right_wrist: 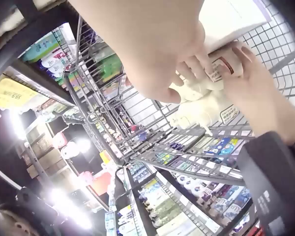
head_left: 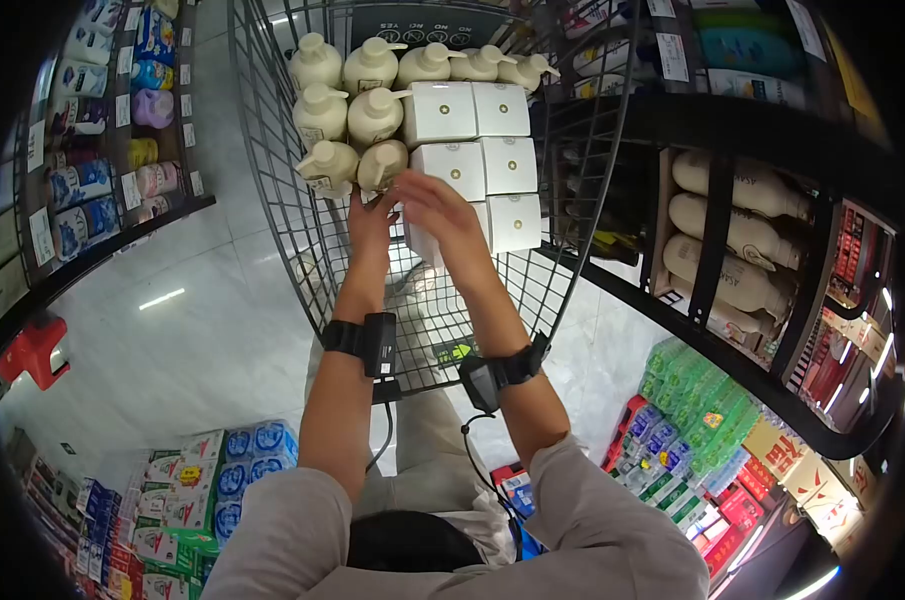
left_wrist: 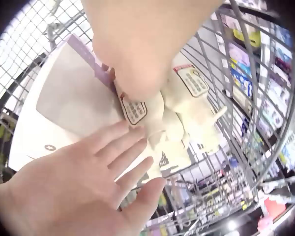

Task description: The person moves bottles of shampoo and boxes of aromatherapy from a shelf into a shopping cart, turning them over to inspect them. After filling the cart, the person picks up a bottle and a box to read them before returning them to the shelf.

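Cream pump bottles stand in rows in the cart, and the nearest bottle [head_left: 382, 165] is at the hands. My left hand [head_left: 370, 222] grips the lower part of this bottle, its fingers and thumb around the label side in the right wrist view [right_wrist: 258, 91]. Beside it my right hand [head_left: 440, 215] has its fingers extended towards the bottle; the left wrist view shows this hand [left_wrist: 81, 182] with straight, spread fingers and nothing held. Whether its fingertips touch the bottle is hard to tell. White boxes [head_left: 447, 172] are stacked right of the bottles, partly behind the right hand.
A wire shopping cart [head_left: 317, 250] surrounds the goods, with its mesh floor visible near the body. Shelves of bottles [head_left: 82, 180] line the left side. On the right, a dark rack holds large cream bottles [head_left: 742, 235]. Packs of green bottles [head_left: 697, 400] stand at lower right.
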### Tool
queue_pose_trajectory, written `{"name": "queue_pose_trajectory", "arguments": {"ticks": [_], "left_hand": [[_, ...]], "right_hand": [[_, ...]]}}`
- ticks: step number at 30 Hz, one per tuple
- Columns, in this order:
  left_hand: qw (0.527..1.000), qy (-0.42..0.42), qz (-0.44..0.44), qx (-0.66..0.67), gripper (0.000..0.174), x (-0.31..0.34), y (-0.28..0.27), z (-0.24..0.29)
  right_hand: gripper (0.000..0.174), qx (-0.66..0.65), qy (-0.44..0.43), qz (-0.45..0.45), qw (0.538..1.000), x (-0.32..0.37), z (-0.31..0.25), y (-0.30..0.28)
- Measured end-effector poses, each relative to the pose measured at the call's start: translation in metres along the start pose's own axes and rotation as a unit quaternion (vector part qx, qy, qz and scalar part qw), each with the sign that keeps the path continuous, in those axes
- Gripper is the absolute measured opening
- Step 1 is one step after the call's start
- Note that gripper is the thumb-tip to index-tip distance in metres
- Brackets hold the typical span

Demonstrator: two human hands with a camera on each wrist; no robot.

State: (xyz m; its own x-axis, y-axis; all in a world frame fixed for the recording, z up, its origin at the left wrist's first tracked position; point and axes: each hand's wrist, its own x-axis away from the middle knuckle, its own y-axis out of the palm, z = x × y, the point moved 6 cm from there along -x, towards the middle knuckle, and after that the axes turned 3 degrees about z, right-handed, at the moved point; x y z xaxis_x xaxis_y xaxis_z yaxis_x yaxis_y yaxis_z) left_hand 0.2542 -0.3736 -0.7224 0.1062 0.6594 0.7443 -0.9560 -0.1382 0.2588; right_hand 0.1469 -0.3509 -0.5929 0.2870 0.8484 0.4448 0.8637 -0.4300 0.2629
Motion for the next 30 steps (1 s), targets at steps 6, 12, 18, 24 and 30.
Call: {"name": "queue_pose_trajectory", "arguments": {"ticks": [6,12,18,24,30], "left_hand": [[0.996,0.02,-0.008,-0.091,0.065,-0.006,0.004,0.016],[0.998,0.005,-0.041,-0.043,0.047,0.052,0.001,0.032],[0.942,0.075,-0.143,-0.294,0.024,0.137,0.058,0.044],[0.83,0.087,-0.415,-0.361,0.015,0.242,0.18,-0.028],[0.597,0.181,-0.647,-0.438,0.051,0.342,0.246,-0.133]], "right_hand": [[0.028,0.021,0.085,-0.02,0.996,0.041,0.001,-0.027],[0.024,-0.024,0.039,0.051,0.998,0.093,0.0,-0.085],[0.015,-0.025,-0.008,0.189,0.982,0.164,-0.015,-0.164],[0.018,0.003,-0.024,0.406,0.914,0.268,-0.006,-0.272],[0.024,0.022,-0.207,0.524,0.826,0.316,-0.082,-0.377]]}}
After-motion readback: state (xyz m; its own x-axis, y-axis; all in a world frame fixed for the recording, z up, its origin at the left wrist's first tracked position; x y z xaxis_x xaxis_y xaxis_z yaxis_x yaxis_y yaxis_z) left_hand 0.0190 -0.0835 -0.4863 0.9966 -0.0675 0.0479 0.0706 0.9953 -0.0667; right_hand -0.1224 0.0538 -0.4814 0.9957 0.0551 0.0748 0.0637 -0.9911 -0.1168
